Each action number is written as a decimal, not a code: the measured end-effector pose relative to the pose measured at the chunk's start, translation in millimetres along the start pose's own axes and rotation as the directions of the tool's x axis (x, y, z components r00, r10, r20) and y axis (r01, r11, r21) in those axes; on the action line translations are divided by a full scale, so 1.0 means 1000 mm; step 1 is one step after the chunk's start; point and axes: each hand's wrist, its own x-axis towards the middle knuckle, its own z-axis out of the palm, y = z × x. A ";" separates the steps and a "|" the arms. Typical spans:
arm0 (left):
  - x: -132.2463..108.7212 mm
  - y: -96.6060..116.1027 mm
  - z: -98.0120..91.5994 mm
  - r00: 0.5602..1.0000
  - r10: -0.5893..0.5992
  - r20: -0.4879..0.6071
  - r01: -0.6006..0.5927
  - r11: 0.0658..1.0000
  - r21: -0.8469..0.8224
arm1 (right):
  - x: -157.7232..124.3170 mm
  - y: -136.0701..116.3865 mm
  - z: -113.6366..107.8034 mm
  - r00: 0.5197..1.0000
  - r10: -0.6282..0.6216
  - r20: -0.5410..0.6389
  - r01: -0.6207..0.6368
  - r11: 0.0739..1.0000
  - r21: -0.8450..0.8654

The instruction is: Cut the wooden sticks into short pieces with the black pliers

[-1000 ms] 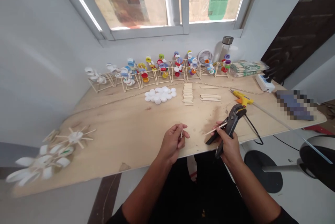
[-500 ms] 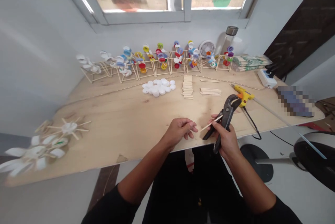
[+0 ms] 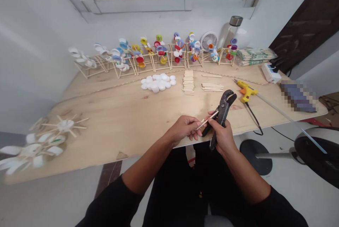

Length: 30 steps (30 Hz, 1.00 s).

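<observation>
In the head view my right hand (image 3: 224, 137) grips a black pipe cutter (image 3: 224, 108), its curved jaws pointing up and away from me. A thin wooden stick (image 3: 209, 120) lies slantwise under my right thumb, beside the cutter's handles. My left hand (image 3: 185, 128) is closed, thumb and fingertips pinching the stick's lower left end. A short pale piece shows next to the stick at the left fingertips; whether it is separate I cannot tell. Beyond the hands are a stack of short sticks (image 3: 188, 82) and a small bundle of longer sticks (image 3: 212, 87).
White bottle caps (image 3: 158, 82) lie mid-table. Stick frames with coloured cap wheels (image 3: 161, 57) line the wall near a small fan (image 3: 209, 41) and a bottle (image 3: 233, 30). A yellow glue gun (image 3: 247, 91) sits right, its cord over the edge. Spoked wheels (image 3: 65, 125) lie left.
My left hand has moved right and closed on the stick's end, where it was apart before. My right hand with the cutter has shifted slightly left. The view has tilted a little.
</observation>
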 end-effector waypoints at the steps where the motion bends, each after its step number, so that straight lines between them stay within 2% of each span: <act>1: 0.000 0.000 0.000 1.000 -0.003 0.001 0.003 1.000 0.005 | 0.000 0.000 0.000 1.000 0.001 0.002 -0.001 1.000 -0.001; 12: 0.004 0.001 -0.002 0.999 -0.033 -0.008 0.034 0.996 0.079 | 0.001 0.000 0.002 1.000 0.009 -0.013 -0.009 1.000 0.010; 30: 0.008 -0.006 -0.001 0.999 -0.041 0.020 0.040 0.998 0.038 | 0.000 0.002 0.001 1.000 0.003 -0.016 -0.002 0.999 0.051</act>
